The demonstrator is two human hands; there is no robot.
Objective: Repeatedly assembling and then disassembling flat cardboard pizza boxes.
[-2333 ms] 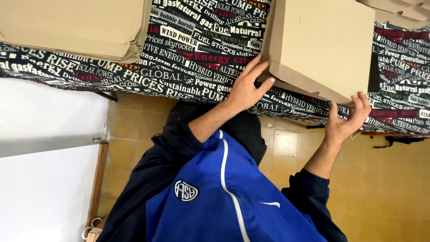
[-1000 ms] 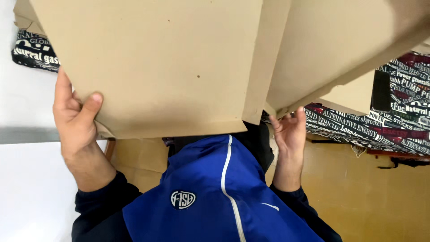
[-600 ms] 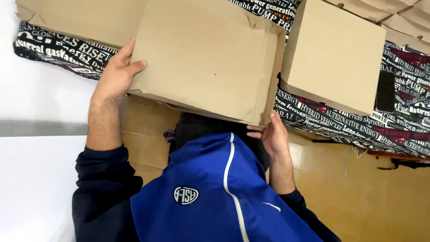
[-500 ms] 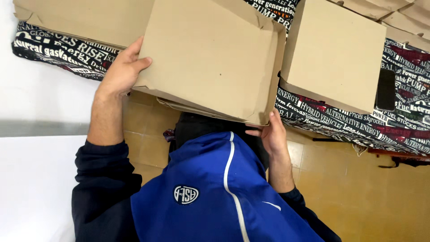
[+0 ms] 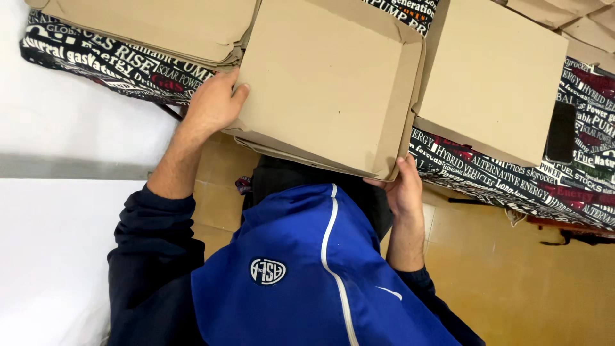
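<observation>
Tan cardboard box [image 5: 327, 83] between both hands

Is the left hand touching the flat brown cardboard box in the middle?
Touching. The head view shows the left hand pressed against the left edge of the flat brown cardboard box, thumb lying on its face, with no gap.

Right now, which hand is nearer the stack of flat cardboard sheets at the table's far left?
Left. The left hand grips the box just below the stack of flat cardboard sheets; the right hand holds the box's opposite corner.
</observation>
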